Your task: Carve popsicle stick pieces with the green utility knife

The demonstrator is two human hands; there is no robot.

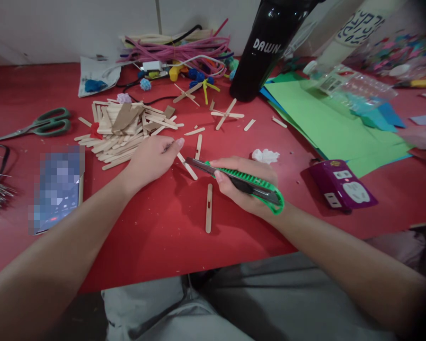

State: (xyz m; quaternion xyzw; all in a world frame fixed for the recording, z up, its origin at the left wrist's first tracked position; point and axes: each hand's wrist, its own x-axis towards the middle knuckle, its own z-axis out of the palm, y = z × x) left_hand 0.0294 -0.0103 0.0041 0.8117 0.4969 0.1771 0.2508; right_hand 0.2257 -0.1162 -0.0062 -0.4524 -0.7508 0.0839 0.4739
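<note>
showing the right hand [246,201] closed around a green ribbed cutter [246,182], left hand [148,158] pinching a pale, flat wooden stick [190,171]

On the table [156,246], the stick pile [119,142] lies between scissors [39,127] and paper sheets [326,116].

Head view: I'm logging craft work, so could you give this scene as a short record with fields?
Left hand: holding a wooden stick
Right hand: gripping a green utility knife, blade tip near that stick
Between forearms: slotted stick on the red tabletop
Left: scissors, phone, stick pile
Right: green paper, purple box
Back: black bottle
</note>
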